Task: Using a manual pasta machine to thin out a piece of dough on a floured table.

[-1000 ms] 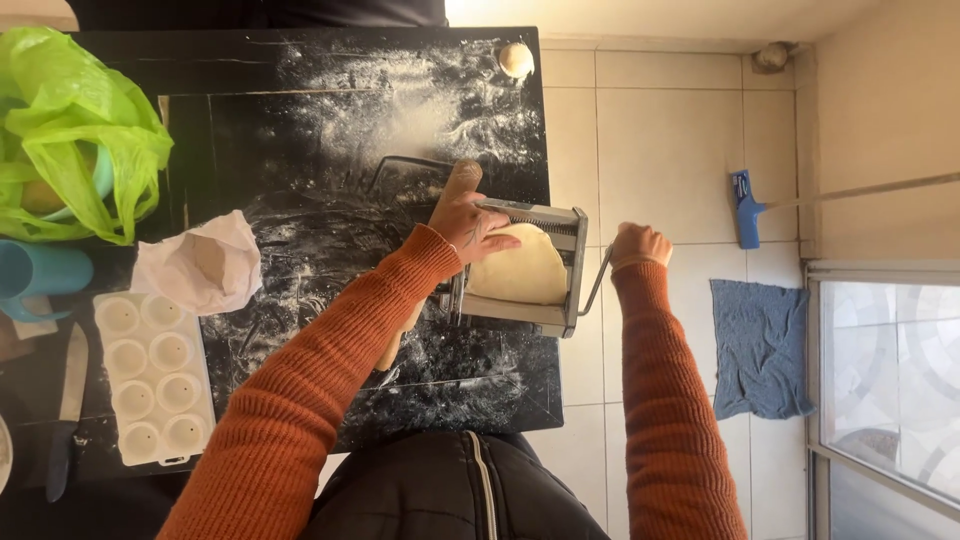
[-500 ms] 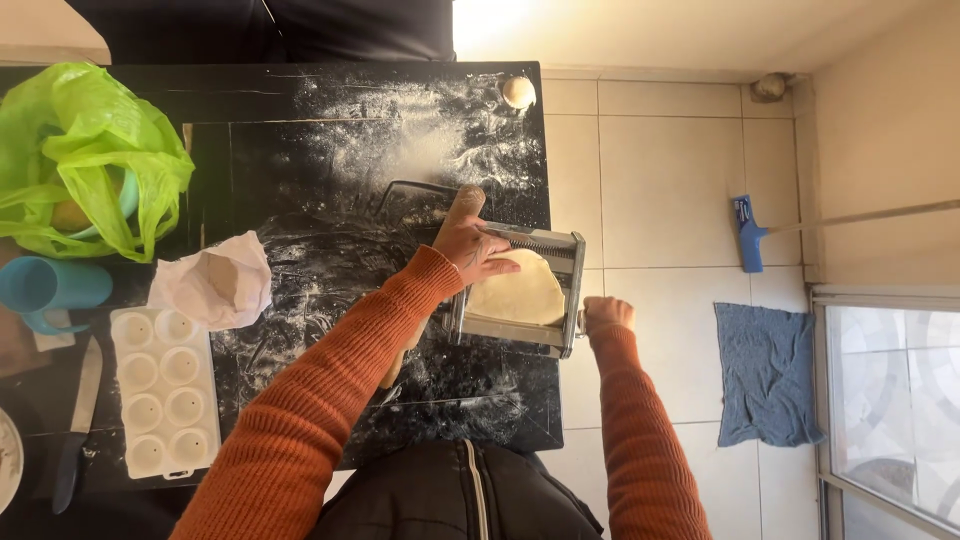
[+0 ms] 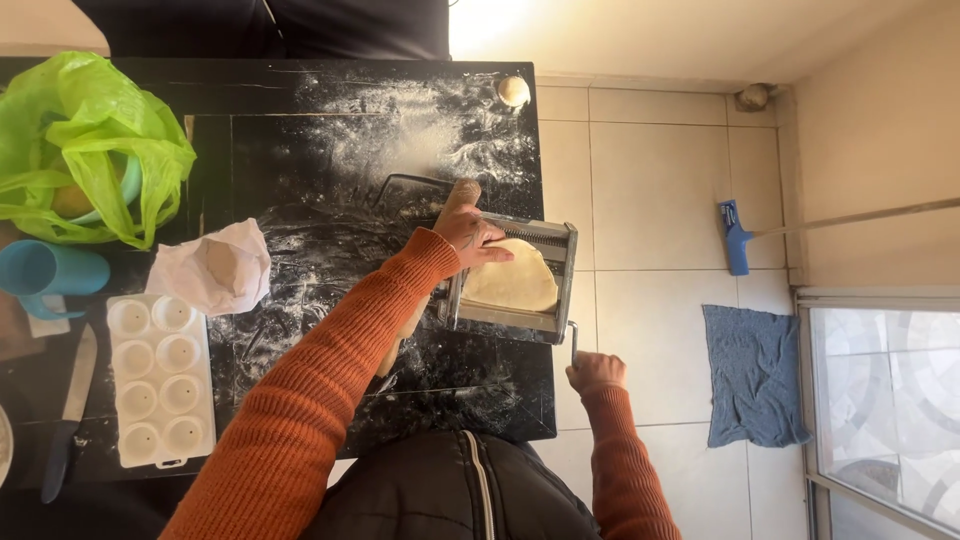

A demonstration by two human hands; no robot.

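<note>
While we scan from the left edge: green bag (image 3: 85,150) sits at the table's (image 3: 300,110) far left corner, blue cup (image 3: 50,270) just below it, knife (image 3: 68,410) further down near the edge. White mould tray (image 3: 160,380) lies beside the knife, crumpled paper bag (image 3: 212,268) just above the tray. Tabletop is black and dusted with flour. Our left hand (image 3: 475,238) is open, fingers flat on the dough sheet (image 3: 510,275), which lies on top of the pasta machine (image 3: 555,285) at the table's right edge. Rolling pin (image 3: 430,290) runs under our left forearm, mostly hidden. Small dough ball (image 3: 513,90) sits at the far right corner of the table. Our right hand (image 3: 596,372) is closed around the crank (image 3: 573,340) on the machine's near side, off the table edge. Over the tiled floor: blue rag (image 3: 755,375) by the window, blue broom head (image 3: 735,235) against the wall.
</note>
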